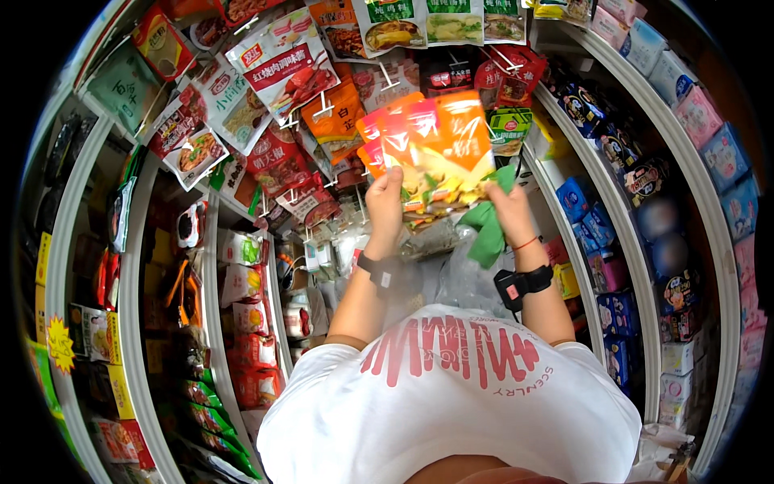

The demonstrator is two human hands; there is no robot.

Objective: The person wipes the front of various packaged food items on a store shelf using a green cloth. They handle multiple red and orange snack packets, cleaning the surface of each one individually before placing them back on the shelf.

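In front of the hanging display I hold a small stack of orange spice packets (442, 149), fanned so that several top edges show. My left hand (386, 196) is closed on the stack's lower left edge. At the lower right corner, my right hand (508, 208) is closed round a green cloth (484, 230), which droops below the fingers. Its fingertips are against the packets, though how firmly they grip them I cannot tell. Just behind the stack, a red packet (509, 77) and a green packet (509, 129) hang on the rack.
White metal hooks (388, 77) stick out between the hanging seasoning packets, among them a white and red packet (284, 64) at upper left. Shelves with white edges (211, 290) curve down the left side. Blue packages (621, 315) fill the right shelves. Clear plastic (468, 278) lies below my hands.
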